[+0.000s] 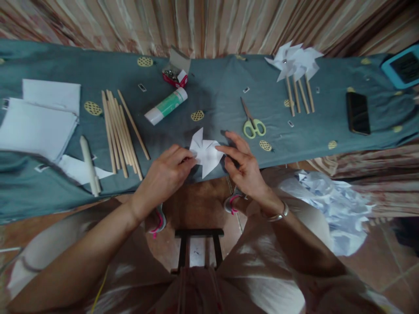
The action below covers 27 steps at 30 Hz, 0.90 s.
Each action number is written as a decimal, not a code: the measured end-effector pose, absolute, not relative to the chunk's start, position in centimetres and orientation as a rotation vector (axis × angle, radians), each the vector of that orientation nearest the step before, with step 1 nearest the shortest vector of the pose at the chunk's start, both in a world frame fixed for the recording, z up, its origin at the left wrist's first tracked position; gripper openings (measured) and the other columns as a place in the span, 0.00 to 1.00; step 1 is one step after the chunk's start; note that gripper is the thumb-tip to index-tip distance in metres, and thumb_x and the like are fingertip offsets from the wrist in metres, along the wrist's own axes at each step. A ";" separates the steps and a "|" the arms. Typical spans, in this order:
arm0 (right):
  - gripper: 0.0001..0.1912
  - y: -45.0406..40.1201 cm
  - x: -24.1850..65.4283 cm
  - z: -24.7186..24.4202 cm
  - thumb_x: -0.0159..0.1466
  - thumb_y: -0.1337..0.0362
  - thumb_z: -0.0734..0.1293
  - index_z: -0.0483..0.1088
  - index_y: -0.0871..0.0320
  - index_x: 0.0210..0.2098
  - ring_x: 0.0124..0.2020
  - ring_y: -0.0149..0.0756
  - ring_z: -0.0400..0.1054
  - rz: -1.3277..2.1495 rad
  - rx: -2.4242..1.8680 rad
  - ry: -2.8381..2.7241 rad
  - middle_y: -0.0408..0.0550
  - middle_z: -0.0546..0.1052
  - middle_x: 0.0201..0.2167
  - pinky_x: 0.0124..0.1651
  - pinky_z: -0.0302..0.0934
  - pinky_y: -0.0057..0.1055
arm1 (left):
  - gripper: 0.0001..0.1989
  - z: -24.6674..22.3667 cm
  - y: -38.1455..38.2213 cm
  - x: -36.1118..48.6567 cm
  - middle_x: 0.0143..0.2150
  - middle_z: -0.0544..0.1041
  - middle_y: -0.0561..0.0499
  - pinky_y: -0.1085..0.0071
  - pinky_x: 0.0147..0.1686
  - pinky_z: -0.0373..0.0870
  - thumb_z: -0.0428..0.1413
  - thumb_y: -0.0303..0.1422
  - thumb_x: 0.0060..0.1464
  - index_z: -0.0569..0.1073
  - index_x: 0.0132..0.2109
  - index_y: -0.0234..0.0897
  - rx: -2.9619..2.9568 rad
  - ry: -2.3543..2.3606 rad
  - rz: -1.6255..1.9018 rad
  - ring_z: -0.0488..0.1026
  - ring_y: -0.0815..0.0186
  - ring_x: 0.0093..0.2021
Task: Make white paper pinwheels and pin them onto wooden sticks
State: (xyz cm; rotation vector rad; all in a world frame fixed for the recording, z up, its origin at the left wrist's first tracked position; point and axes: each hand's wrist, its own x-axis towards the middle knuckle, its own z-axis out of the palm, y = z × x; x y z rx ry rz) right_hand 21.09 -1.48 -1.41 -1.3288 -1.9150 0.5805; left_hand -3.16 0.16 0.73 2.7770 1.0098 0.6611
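A white paper pinwheel [207, 153] with folded blades lies near the front edge of the cloth-covered table. My left hand [166, 172] pinches its left side between thumb and fingers. On the other side, my right hand [242, 163] has its fingers apart, with a fingertip touching the pinwheel's right blade. Scissors with light green handles [253, 126] rest beyond my right hand. A green and white glue stick [166, 106] lies beyond my left hand, next to an open red box [175, 78] of small metal pieces.
Several wooden sticks [119, 135], a pale utility knife [89, 163] and white paper sheets [37, 126] lie at left. Finished pinwheels on sticks [296, 63], a phone [358, 113] and a blue-framed device [402, 67] are at right. A bag of paper scraps [340, 209] stands below the table.
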 end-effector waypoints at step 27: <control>0.07 0.1 19.5 -1.7 0.66 0.61 0.67 0.78 0.50 0.40 0.71 0.45 0.52 0.625 -1.338 -2.021 0.44 0.65 0.66 0.71 0.49 0.55 | 0.10 0.2 1.0 -3.1 0.47 0.77 0.43 0.61 0.44 0.71 0.50 0.27 0.65 0.76 0.46 0.35 2.727 1.073 0.686 0.71 0.58 0.46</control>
